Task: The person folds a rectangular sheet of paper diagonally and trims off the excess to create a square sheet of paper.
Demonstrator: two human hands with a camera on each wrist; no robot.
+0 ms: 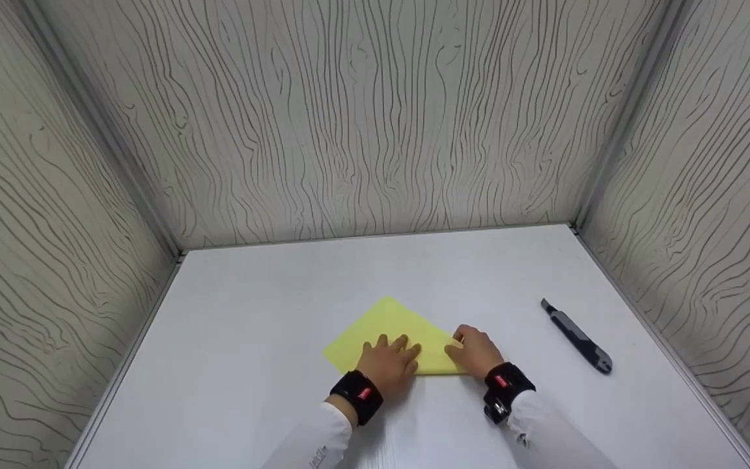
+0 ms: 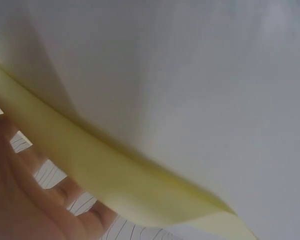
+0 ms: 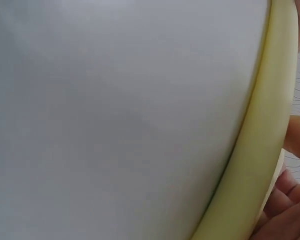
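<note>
A sheet of yellow paper [image 1: 385, 318] lies folded over on the white table, with one corner pointing away from me. Its near edge is a rounded, uncreased fold, seen as a bulging band of paper [image 2: 125, 175] in the left wrist view. My left hand [image 1: 388, 366] rests on the paper with fingers spread. At the paper's right end, my right hand [image 1: 476, 352] pinches the corner between thumb and fingers. In the right wrist view, the curved paper fold [image 3: 262, 125] covers part of the fingers.
To the right of my right hand lies a grey and black utility knife [image 1: 577, 335], its tip pointing away and left. The white table [image 1: 251, 306] is bounded by wood-grain patterned panels [image 1: 362, 130] at the back and on both sides.
</note>
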